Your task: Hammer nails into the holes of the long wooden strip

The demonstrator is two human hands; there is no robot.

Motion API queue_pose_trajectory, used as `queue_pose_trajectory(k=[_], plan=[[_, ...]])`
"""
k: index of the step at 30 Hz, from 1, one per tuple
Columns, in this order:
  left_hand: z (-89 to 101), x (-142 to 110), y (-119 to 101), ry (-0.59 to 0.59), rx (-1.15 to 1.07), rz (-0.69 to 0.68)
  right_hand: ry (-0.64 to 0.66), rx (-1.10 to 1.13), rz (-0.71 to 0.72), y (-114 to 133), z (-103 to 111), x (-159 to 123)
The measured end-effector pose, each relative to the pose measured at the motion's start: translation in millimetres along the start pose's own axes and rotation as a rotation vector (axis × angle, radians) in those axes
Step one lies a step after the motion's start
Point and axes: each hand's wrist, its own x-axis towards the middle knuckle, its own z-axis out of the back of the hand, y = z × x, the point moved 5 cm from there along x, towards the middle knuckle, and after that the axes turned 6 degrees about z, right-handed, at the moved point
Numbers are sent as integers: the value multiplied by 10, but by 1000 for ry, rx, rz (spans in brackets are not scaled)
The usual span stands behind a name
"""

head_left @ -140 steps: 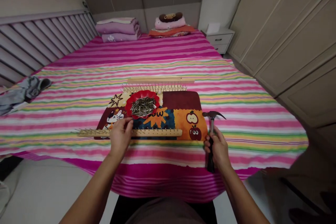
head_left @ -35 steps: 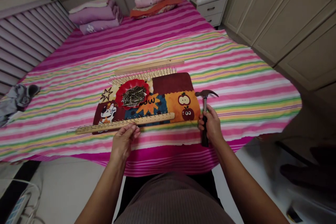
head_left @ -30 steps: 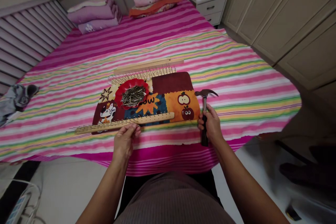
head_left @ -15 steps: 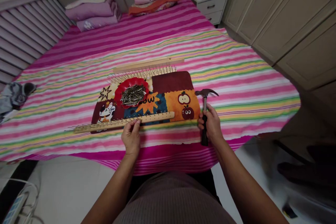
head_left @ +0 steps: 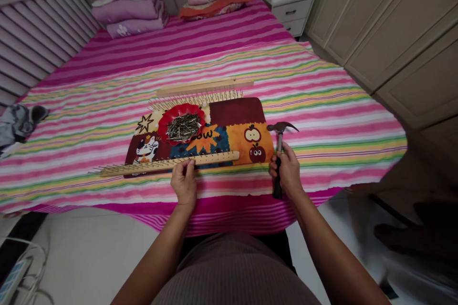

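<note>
Left hand [head_left: 184, 183]: thumb and fingertips at the near edge of the front wooden strip [head_left: 218, 157]; cannot tell if they pinch something small or just touch wood.
Right hand [head_left: 288, 169]: fingers wrapped around the hammer [head_left: 280, 141] handle, hammer head pointing away, at the right edge of the mat [head_left: 238, 112].
Front strip: lies along the mat's near edge, left end sticking out past it; nails [head_left: 123, 167] dense at left, dark dots toward right end.
Bowl [head_left: 163, 127]: red, on the mat behind the strip, full of loose nails [head_left: 183, 127].
Bed [head_left: 343, 124]: probably soft, may give under blows; strip best held firm and flat.
Hammer use: short square taps, left fingertips well clear.
</note>
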Motion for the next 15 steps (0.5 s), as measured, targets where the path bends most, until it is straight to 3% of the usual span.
queue_pose_trajectory(k=[5,8,11,15], plan=[[4,-20,-138,-5,132,-199,87,-181,76,187,-151,-387],[-8,-25,-134,-13,158,-247,357,-320,110,299,-388,-714],[-16,-28,-106,-25,161,-262,679,-465,250,354,-698,-980],[-22,-38,-91,-36,142,-276,879,-584,482,330,-1037,-1132]])
